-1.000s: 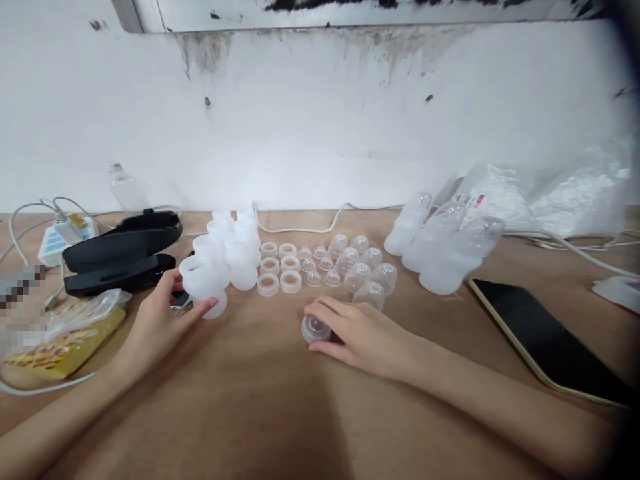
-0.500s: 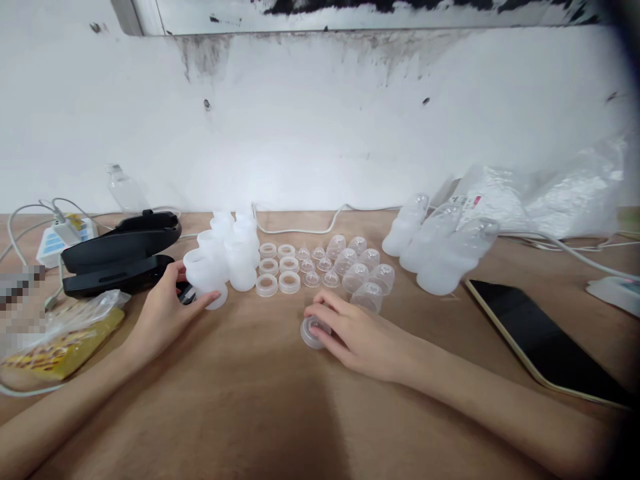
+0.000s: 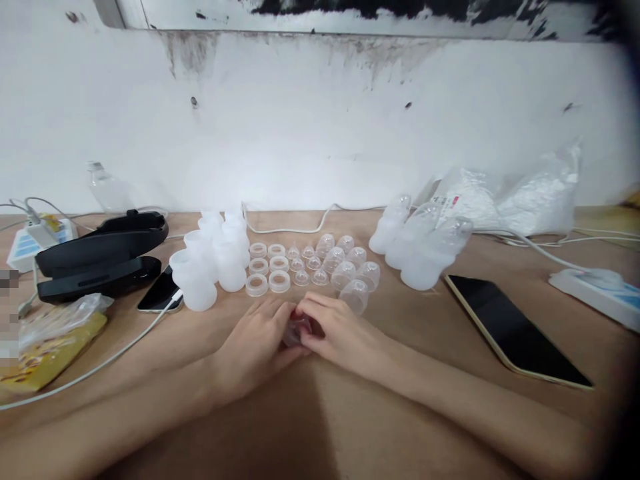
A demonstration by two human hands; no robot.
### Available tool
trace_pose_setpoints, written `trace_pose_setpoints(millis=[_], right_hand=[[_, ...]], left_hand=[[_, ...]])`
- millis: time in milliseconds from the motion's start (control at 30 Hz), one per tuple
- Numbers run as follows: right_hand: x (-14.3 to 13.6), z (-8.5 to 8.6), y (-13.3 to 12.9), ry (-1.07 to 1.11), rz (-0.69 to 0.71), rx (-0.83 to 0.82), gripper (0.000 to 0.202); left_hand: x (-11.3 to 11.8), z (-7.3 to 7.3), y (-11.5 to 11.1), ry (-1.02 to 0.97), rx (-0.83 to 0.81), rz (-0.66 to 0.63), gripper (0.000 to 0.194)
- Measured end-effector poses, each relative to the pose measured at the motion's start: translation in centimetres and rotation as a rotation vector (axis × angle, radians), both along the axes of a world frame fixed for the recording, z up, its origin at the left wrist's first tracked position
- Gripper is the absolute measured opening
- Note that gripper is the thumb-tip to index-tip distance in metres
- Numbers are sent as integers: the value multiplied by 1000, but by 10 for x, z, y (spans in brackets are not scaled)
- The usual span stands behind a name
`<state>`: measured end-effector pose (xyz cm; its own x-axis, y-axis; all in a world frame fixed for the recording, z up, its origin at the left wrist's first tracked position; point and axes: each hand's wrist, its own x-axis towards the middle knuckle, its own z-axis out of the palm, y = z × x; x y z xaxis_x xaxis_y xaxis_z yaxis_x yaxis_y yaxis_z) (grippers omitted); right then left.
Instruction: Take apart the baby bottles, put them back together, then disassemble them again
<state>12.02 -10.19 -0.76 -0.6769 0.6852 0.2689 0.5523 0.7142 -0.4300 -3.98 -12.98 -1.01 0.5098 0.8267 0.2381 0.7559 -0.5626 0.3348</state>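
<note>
My left hand and my right hand meet at the middle of the table, both closed around a baby bottle nipple in its collar ring, mostly hidden by my fingers. Just beyond them lie rows of translucent collar rings, small clear nipples and clear domed caps. To the left, several white bottle bodies stand upright without tops. Assembled baby bottles with clear caps stand at the right.
A large tablet lies at right, near a power strip. Plastic bags rest against the wall. On the left are a black case, a phone with a white cable, a yellow packet and a clear bottle.
My left hand has let go of the front white bottle and moved right to the nipple and ring. My right hand stays there, its fingers now closed on them. The view has shifted slightly.
</note>
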Motion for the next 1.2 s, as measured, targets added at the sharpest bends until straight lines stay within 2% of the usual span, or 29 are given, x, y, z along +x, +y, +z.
trace_pose_setpoints(millis=[100,300,400,500,567,633,733,967,1200], right_hand=[[0,-2,2,101,-65,-47,12],[-4,-4,2,246,-146,-230,15],[0,-2,6,242,-180,-214,13],[7,4,11,134,-215,34,16],[11,8,14,-61,-222,213,17],[11,9,16,-272,-230,305,17],[6,5,20,-391,-229,292,19],[0,-7,28,-249,-229,156,28],[1,-6,30,-228,-256,132,23]], left_hand=[[-3,0,6,37,23,10,26],[-7,25,1,278,120,80,33],[-8,30,1,340,56,111,29],[-10,25,6,366,-17,137,17],[-11,17,11,321,51,136,17],[-11,8,15,302,123,130,19],[-11,0,21,328,174,125,22],[-13,-2,28,357,265,121,35],[-13,-3,28,364,272,125,29]])
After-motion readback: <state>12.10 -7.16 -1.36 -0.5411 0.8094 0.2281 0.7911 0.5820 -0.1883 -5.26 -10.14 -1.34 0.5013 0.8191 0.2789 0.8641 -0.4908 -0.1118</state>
